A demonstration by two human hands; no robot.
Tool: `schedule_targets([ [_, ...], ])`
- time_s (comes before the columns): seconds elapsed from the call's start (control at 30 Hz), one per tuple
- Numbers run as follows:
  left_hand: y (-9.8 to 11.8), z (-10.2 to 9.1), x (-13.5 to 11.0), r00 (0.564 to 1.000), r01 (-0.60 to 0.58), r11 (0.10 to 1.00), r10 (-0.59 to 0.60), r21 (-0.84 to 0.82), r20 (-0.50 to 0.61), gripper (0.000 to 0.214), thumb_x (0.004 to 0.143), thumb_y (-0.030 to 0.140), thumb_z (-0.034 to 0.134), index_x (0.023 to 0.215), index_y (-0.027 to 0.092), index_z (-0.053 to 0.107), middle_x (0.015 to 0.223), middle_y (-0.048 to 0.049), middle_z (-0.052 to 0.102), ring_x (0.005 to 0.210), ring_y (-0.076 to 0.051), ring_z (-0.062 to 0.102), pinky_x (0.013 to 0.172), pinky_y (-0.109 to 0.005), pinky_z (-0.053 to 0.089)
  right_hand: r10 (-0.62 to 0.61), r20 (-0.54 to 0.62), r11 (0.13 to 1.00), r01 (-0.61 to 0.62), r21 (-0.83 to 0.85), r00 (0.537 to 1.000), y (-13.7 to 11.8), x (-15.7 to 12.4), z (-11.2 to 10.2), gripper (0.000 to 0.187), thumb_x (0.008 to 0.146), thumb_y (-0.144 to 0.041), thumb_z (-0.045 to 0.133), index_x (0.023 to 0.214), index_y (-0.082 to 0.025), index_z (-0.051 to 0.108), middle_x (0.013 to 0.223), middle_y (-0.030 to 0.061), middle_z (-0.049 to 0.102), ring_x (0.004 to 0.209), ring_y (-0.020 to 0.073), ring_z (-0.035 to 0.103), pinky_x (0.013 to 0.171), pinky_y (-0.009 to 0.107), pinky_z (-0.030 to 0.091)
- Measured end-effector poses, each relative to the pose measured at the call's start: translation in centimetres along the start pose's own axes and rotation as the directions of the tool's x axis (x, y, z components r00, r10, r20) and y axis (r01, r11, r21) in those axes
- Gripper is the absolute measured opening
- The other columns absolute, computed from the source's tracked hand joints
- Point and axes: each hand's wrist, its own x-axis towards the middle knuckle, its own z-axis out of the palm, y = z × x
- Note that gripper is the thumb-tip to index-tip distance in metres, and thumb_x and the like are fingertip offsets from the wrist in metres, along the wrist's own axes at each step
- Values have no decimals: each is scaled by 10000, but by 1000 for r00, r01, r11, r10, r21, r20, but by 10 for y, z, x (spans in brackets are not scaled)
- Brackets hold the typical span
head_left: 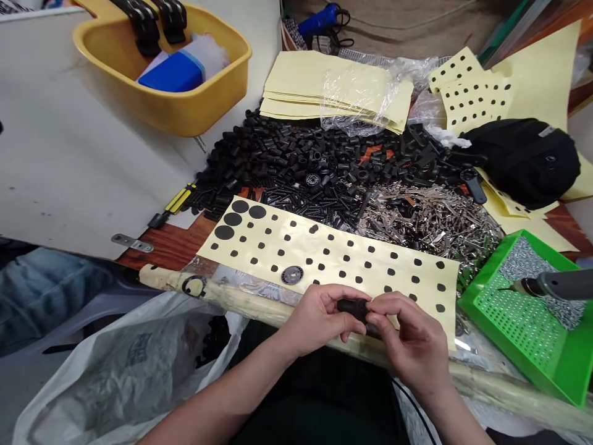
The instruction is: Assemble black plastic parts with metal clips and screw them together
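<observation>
My left hand point(315, 321) is closed around a small black cylindrical plastic part point(351, 306), held above the front edge of the table. The fingertips of my right hand point(414, 340) pinch at the right end of that same part; whether they hold a second small piece there is hidden. Beneath and behind both hands lies a cream sheet point(319, 238) with rows of black dots and several larger black discs at its left end. A round black slotted disc point(292, 275) rests on the sheet, left of my hands.
Behind the sheet spread heaps of black plastic parts point(287, 148) and metal pieces point(430, 216). A green basket point(491, 272) with small screws and a power screwdriver point(556, 285) stands right. A yellow bin point(199, 114) hangs upper left; a white sack point(125, 364) lies lower left.
</observation>
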Motion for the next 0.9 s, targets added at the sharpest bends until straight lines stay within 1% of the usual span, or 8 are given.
schedule_targets([
  [0.1, 0, -3, 1, 999, 19, 1000, -18, -20, 42, 335, 515, 37, 692, 842, 106, 708, 605, 14, 675, 404, -55, 521, 426, -180, 421, -29, 3, 1000, 29, -1, 1000, 1, 0, 0, 115, 817, -103, 605, 777, -208, 628, 687, 23, 649, 647, 145, 631, 575, 246, 513],
  [0.27, 0, -3, 3, 998, 44, 998, -42, -40, 53, 303, 518, 36, 691, 814, 101, 699, 532, 21, 655, 366, -58, 503, 401, -176, 404, 96, 63, 993, -99, 61, 993, -1, 1, -2, 80, 826, -153, 615, 767, -203, 635, 696, 33, 656, 641, 157, 641, 551, 250, 519],
  [0.47, 3, -4, 2, 995, 48, 999, -45, -24, 94, 312, 519, 23, 694, 820, 105, 701, 569, 20, 670, 388, -59, 523, 419, -177, 427, 6, 20, 1000, -6, 18, 1000, 1, 0, -2, 110, 801, -106, 611, 758, -205, 633, 692, 17, 652, 650, 144, 637, 585, 238, 511],
  [0.53, 1, -4, 2, 996, 37, 999, -36, -5, 86, 305, 532, 30, 691, 828, 104, 700, 568, 21, 667, 392, -57, 521, 417, -175, 424, 117, 74, 988, -124, 96, 990, 2, -1, -3, 80, 808, -146, 619, 756, -203, 639, 696, 20, 655, 633, 146, 641, 562, 238, 516],
  [0.63, -2, -1, 2, 1000, 1, 1000, -1, 8, 7, 312, 533, 46, 702, 840, 105, 693, 600, 21, 673, 401, -51, 512, 411, -172, 421, 304, 168, 926, -332, 180, 938, 2, -2, -5, 79, 816, -211, 628, 738, -198, 637, 674, 17, 652, 587, 145, 636, 513, 234, 514],
  [0.7, -3, -1, 2, 1000, 3, 1000, -3, 3, 6, 315, 520, 48, 711, 830, 102, 690, 613, 18, 675, 406, -50, 512, 410, -174, 419, 269, 127, 944, -288, 162, 955, 2, -3, -4, 81, 813, -197, 624, 733, -201, 632, 670, 16, 648, 607, 149, 638, 533, 239, 517],
  [0.8, -2, -2, 3, 999, 17, 1000, -17, 15, 39, 315, 512, 53, 717, 822, 98, 688, 608, 16, 669, 410, -51, 509, 417, -177, 416, 65, 34, 997, -67, 43, 997, 4, -4, -2, 110, 802, -118, 603, 744, -208, 626, 679, 14, 645, 634, 142, 631, 578, 241, 511],
  [0.9, 1, -3, 4, 997, 40, 998, -43, 51, 61, 333, 504, 61, 724, 835, 94, 692, 626, 11, 671, 415, -53, 508, 419, -183, 418, -14, 45, 1000, 14, -3, 999, 7, -4, -3, 127, 790, -93, 602, 749, -211, 627, 667, 9, 646, 628, 138, 625, 580, 238, 503],
])
